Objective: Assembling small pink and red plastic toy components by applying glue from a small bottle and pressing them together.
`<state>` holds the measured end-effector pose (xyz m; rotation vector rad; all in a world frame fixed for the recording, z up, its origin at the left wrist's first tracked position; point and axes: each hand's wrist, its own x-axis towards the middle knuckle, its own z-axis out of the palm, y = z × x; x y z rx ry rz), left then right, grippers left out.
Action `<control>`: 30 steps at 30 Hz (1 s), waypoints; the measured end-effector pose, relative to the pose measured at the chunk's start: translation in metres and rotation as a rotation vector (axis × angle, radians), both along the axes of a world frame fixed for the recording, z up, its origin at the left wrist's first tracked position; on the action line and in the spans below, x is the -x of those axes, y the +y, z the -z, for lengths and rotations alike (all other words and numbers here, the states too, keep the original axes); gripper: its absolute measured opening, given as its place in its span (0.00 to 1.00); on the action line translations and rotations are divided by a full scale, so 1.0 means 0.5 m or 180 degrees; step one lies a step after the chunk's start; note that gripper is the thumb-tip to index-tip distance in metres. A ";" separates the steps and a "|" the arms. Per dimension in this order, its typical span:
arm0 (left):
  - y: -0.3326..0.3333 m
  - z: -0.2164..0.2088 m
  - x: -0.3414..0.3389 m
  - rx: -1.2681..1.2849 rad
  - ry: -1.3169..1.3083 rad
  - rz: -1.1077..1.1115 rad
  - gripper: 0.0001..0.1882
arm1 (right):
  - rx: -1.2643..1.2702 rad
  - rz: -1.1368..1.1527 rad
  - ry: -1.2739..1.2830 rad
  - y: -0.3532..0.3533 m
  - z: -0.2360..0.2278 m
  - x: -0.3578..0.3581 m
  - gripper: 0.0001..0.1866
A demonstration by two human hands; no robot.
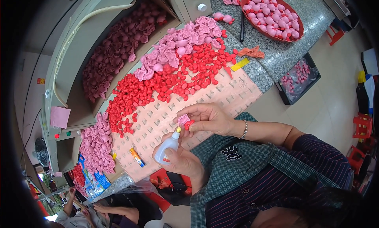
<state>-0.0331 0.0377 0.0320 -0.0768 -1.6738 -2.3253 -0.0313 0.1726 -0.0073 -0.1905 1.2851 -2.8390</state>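
Note:
My left hand (182,161) is closed around a small translucent squeeze bottle (165,152) with a yellow nozzle tip, like a glue bottle. The nozzle points up at a small pink cupped piece (183,119) with red rounded bits (188,124) at its edge. Between thumb and fingers, my right hand (213,119) pinches this piece; a bracelet circles that wrist. Whether the nozzle touches the piece, I cannot tell. Beyond both hands, many loose red rounded pieces (158,86) are spread on a pink patterned mat (158,117), with pink cupped pieces (185,36) heaped behind them.
A machine housing (75,42) with a pink-filled opening stands behind the mat. A red bowl (245,1) of pink pieces sits far right on the granite counter (237,72). An orange tube (137,157) lies on the mat. A black crate (292,99) is on the floor. Another person's arms (118,212) show lower left.

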 end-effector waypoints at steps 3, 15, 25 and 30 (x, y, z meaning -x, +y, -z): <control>-0.006 0.008 -0.001 0.0018 -0.0013 -0.0065 0.23 | -0.0382 0.0360 0.0136 -0.009 -0.001 0.000 0.24; -0.049 0.068 0.015 -0.0891 -0.0773 0.0350 0.24 | -0.3176 0.1213 0.0518 0.040 -0.030 -0.008 0.17; -0.031 0.059 0.015 -0.0448 -0.0507 0.0445 0.22 | -0.2195 0.1282 0.0496 0.055 -0.021 -0.010 0.07; -0.032 0.061 0.015 -0.0417 -0.0517 0.0445 0.22 | -0.2385 0.1414 0.0802 0.052 -0.014 -0.004 0.07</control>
